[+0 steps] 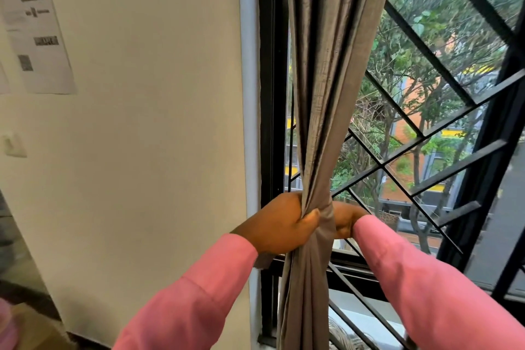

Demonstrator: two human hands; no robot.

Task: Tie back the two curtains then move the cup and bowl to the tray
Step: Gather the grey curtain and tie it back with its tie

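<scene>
Left hand (284, 224) grips the gathered curtain (326, 79) beside the window frame (267, 94) while the right hand (345, 220) clasps it from the far side, bunching it tight, apparently for tying back

A home's room – curtain (329, 65), window grille (426, 50), wall switch (14, 145), taped notice (39, 37).

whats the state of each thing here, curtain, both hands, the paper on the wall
curtain, gathered into one tight bunch at hand height, hanging loose above and below
left hand, grips the bunch from the left, fingers curled round it
right hand, grips the bunch from the right, partly hidden by the cloth
paper, stuck flat on the wall
</scene>
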